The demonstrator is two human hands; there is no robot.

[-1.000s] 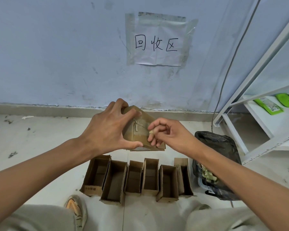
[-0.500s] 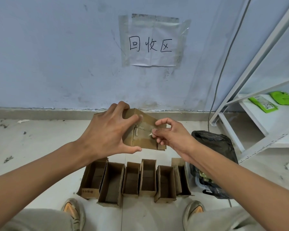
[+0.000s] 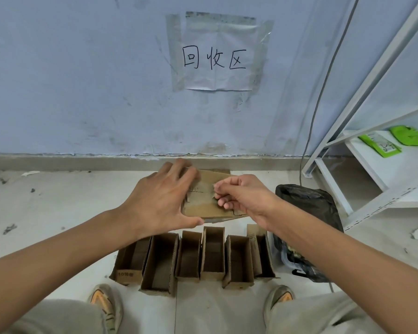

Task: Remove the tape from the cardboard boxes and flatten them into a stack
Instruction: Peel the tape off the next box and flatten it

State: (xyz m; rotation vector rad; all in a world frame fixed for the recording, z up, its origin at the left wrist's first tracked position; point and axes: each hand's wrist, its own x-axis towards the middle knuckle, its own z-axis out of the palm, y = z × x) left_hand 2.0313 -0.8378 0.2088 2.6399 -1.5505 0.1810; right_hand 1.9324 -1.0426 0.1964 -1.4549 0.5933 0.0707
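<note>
While the left hand (image 3: 162,201) clamps the cardboard box (image 3: 209,203) in the air above the open boxes (image 3: 196,256), the right hand (image 3: 241,196) pinches tape (blurred) at its face

Cardboard box (image 3: 204,203) between both hands

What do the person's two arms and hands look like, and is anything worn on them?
Both forearms are bare up to the frame edge: no sleeves, gloves, watch or rings visible on the left hand or right hand. Fingernails look short and unpainted.
</note>
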